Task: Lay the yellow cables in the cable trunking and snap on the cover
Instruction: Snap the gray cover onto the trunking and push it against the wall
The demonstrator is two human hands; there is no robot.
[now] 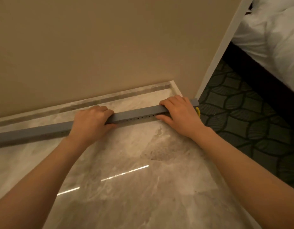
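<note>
A long grey cable trunking (134,115) lies on the marble floor, running from the left edge up to the wall corner at the right. Its cover sits on top, and small slots show along its near side. My left hand (91,123) wraps over the trunking near its middle, fingers curled over the top. My right hand (179,113) grips it close to the right end, thumb on the near side. A short bit of yellow cable (198,111) sticks out past the right end. The rest of the cables are hidden inside.
A beige wall (110,47) rises just behind the trunking, with a marble skirting strip (93,100) at its foot. A white corner trim (220,52) ends the wall. Dark patterned carpet (250,121) and a bed with white linen (275,33) lie to the right.
</note>
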